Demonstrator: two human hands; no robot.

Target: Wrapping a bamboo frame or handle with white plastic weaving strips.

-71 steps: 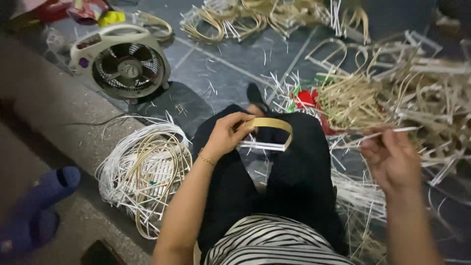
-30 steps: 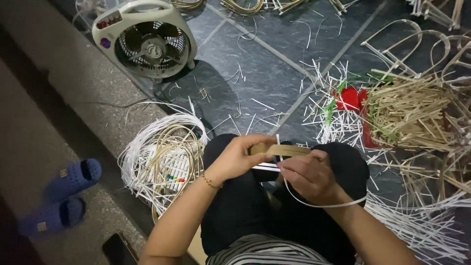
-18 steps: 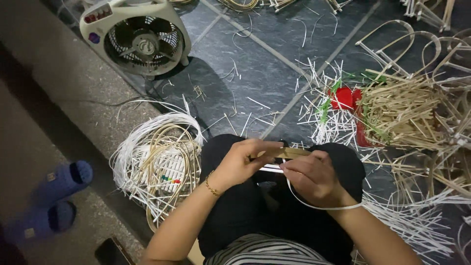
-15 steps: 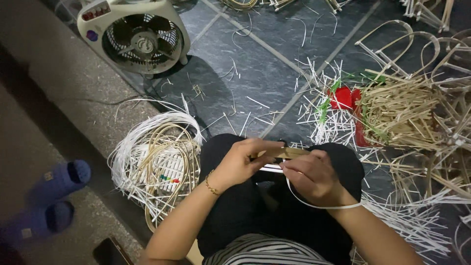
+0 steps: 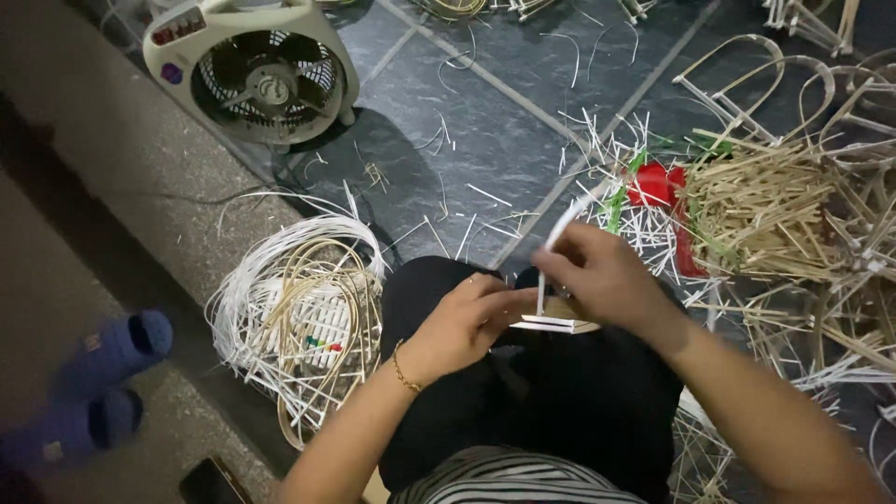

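Note:
I sit on the floor with my lap in dark trousers. My left hand [image 5: 464, 322], a thin bracelet on its wrist, grips a small bent cane frame [image 5: 560, 322] wrapped in white strip, held over my knees. My right hand [image 5: 602, 275] is just above the frame and pinches a white plastic strip [image 5: 560, 229] that rises from the frame and curves up toward the floor ahead.
A coil of white and tan strips [image 5: 299, 313] lies left of my knee. A white box fan [image 5: 257, 79] stands at the top left. Tan cane sticks [image 5: 756, 210], bent cane frames [image 5: 747, 75] and a red object [image 5: 653, 182] lie right. Blue slippers [image 5: 98, 378] and a phone [image 5: 213, 483] lie lower left.
My right hand has lifted from beside the frame and pulled the white strip upward; the loop that hung below it is gone. The view has shifted slightly.

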